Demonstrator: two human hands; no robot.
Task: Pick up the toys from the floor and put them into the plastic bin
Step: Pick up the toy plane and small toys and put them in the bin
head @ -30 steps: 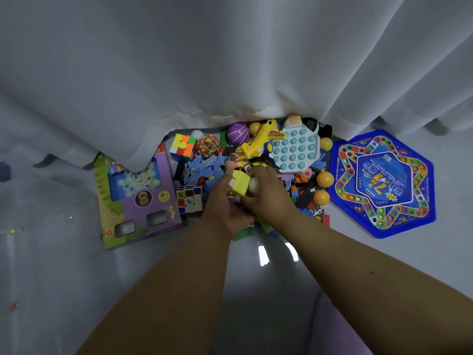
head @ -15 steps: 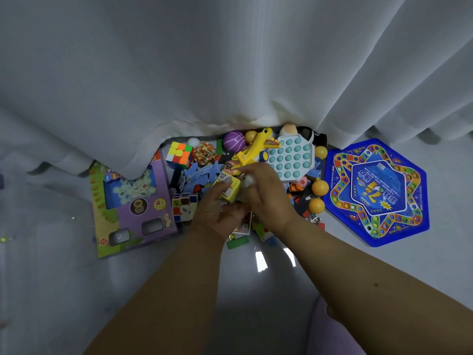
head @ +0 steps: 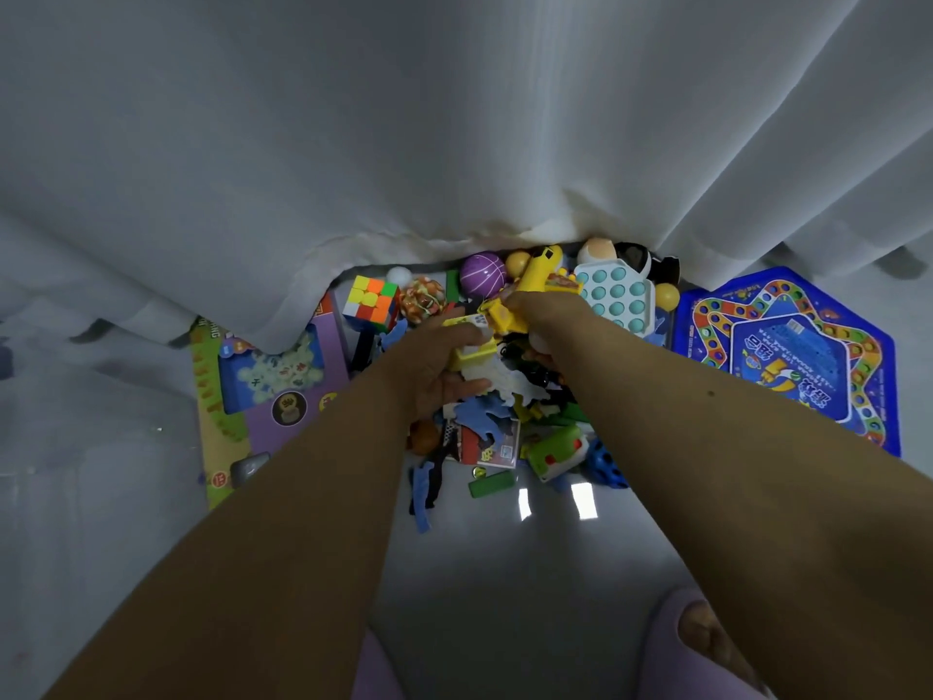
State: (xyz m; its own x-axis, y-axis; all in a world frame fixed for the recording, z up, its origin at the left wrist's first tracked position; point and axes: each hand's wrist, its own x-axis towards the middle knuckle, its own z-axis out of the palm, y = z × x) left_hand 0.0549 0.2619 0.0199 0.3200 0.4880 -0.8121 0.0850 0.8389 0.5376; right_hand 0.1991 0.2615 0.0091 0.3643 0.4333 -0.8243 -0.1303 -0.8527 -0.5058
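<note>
Head view shows the gathering step: left hand (head: 434,366) grips a yellow block (head: 472,348), right hand (head: 548,315) grasps the yellow toy vehicle (head: 537,275), and both likely need lifting toward the unseen bin.

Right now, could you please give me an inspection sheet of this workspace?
Surface: glossy grey floor.
Job's things: toy pile at the curtain's hem; no bin in view.
Clutter: cube, purple ball, pop toy, game board, purple box.
Grippers: left hand holds a yellow block; right hand grips a yellow toy.
Cables: nothing seen.
Surroundings: white curtain.
</note>
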